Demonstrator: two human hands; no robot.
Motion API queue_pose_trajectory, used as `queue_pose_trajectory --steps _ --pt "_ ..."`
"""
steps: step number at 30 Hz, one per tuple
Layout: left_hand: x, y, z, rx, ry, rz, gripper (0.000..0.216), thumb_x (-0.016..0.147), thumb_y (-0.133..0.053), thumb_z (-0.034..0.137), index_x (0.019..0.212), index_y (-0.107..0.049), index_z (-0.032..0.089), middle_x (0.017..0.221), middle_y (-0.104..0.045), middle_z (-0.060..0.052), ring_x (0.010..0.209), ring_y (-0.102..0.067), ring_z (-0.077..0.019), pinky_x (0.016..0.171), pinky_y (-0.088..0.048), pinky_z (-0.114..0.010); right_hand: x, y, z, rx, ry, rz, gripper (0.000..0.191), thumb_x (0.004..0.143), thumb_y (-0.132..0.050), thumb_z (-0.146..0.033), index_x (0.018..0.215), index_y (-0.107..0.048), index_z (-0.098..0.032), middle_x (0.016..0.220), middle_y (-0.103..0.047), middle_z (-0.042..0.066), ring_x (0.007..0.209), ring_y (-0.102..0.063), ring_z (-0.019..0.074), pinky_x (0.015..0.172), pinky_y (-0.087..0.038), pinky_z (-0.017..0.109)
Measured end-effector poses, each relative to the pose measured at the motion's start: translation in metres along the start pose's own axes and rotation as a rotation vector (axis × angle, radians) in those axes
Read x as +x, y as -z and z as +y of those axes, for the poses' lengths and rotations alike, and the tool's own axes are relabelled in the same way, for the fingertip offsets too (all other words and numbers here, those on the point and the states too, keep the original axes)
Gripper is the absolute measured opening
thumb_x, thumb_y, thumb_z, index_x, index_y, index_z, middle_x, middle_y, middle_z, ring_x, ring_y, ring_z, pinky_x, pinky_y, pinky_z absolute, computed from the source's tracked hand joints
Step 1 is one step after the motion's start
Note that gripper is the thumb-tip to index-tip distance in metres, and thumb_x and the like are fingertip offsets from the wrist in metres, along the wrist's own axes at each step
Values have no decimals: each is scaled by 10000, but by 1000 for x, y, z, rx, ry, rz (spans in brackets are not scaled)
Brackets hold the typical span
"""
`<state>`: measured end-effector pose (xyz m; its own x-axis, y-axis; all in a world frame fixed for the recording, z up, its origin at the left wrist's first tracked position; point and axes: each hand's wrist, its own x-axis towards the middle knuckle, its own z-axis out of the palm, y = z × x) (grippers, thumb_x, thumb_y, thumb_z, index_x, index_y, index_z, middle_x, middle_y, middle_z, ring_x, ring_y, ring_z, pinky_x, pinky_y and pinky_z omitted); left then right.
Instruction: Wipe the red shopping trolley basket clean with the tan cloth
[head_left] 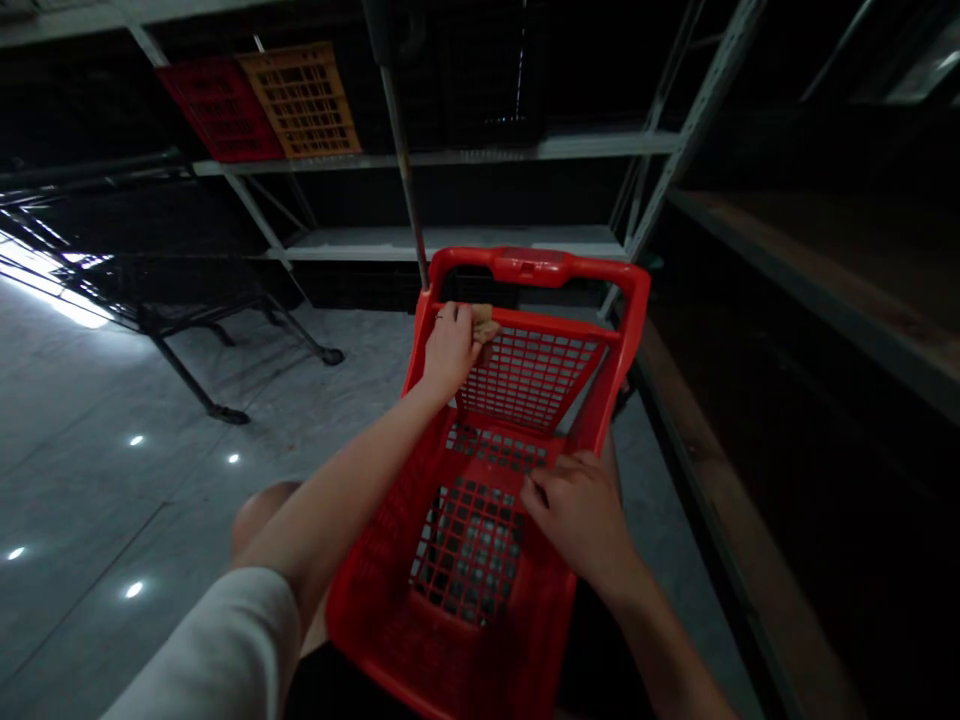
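A red plastic shopping basket (517, 400) stands in front of me on the floor, tilted toward me, its handle (536, 267) at the far end. My left hand (452, 347) is closed on a small tan object (484, 322) that it presses against the basket's far left rim. My right hand (577, 515) rests on the basket's right side wall, fingers curled over it. My knee (262, 510) shows below my left arm.
Metal shelving (465, 240) runs along the back, with a red crate (217, 105) and an orange crate (304, 98) on an upper shelf. A dark wire cart (172, 290) stands at left on the glossy floor. Wooden shelves (810, 280) line the right side.
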<state>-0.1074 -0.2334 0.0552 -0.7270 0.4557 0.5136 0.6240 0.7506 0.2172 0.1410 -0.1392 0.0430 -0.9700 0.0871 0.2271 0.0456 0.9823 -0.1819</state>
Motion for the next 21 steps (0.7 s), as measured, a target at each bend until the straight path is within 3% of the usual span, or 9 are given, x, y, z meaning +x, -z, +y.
queue_pose_trajectory --steps 2,6,9,12,15,17,18,21 --pt "-3 -21 12 -46 41 -7 243 923 -612 133 1153 -543 163 1283 -575 -132 1193 -579 -269 1003 -542 -394 -2 -1 2 6 12 36 316 911 -616 -171 637 -762 -232 635 -723 16 658 -639 156 797 -368 347" --pt "-23 -57 34 -43 -146 -154 170 1008 -545 191 1171 -565 145 1265 -580 -158 1202 -558 -269 1020 -523 -394 -1 1 5 -15 19 56 300 876 -645 -151 607 -740 -245 606 -711 6 647 -645 160 763 -366 348" --pt "-23 -59 33 -51 -292 -247 141 1037 -527 223 1153 -605 206 1232 -619 -103 1175 -575 -238 975 -532 -343 1 3 8 -43 18 32 268 863 -667 -165 621 -747 -248 606 -720 9 643 -652 163 752 -365 347" --pt "-1 -44 18 -47 -373 -293 144 1014 -560 198 1138 -618 244 1210 -633 -66 1141 -590 -221 922 -539 -318 5 2 12 -50 34 -4 271 877 -649 -161 641 -756 -238 622 -735 18 648 -660 161 803 -374 346" --pt "19 -34 12 1 -253 -130 129 996 -549 171 1105 -608 207 1229 -613 -100 1173 -564 -257 979 -525 -372 9 -1 16 -39 57 -29 279 882 -632 -162 637 -747 -227 624 -737 22 644 -657 156 824 -370 346" --pt "20 -42 22 56 -219 -64 151 1005 -505 149 1112 -604 188 1238 -608 -125 1195 -551 -278 1011 -509 -409 13 -5 17 -33 64 -11 275 873 -628 -164 629 -740 -223 607 -726 21 628 -647 152 802 -360 348" --pt "15 -50 31 79 -259 -88 175 1015 -476 141 1124 -607 182 1230 -614 -132 1185 -558 -280 1000 -512 -415 16 -8 17 -30 68 9 267 863 -629 -163 627 -737 -221 597 -719 21 620 -641 151 791 -354 350" --pt "-5 -84 63 84 -522 -288 234 1032 -443 126 1155 -628 199 1158 -657 -100 1075 -606 -239 891 -537 -358 23 -16 14 -16 98 72 231 837 -641 -169 628 -727 -220 570 -697 17 609 -625 156 783 -346 358"
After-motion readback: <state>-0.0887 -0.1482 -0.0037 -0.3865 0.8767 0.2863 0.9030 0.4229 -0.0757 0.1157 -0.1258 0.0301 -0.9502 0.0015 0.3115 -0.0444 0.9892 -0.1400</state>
